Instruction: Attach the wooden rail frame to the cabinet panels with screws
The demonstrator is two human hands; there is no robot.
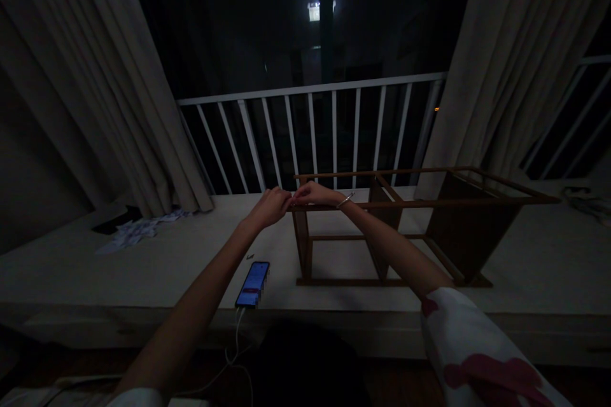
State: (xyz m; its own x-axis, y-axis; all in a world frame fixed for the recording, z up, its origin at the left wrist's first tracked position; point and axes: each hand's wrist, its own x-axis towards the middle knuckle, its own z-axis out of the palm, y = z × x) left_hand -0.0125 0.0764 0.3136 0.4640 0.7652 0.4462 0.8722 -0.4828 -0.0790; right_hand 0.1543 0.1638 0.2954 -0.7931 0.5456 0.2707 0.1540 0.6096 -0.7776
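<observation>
A brown wooden frame point(420, 203), like an unfinished small table lying on its side, stands on a wide white ledge point(157, 267). Both my hands meet at its upper left corner. My left hand point(271, 206) is closed, fingers pinched against the corner's end. My right hand point(312, 194), with a thin bangle on the wrist, curls over the top rail right beside it. Dim light hides whatever small thing sits between my fingertips.
A lit phone point(252, 283) lies on the ledge near its front edge, with a white cable point(237, 343) hanging down. Scattered papers point(136, 230) lie at the left by a curtain point(95, 95). A white railing point(310, 133) and dark night stand behind; another curtain point(515, 70) hangs right.
</observation>
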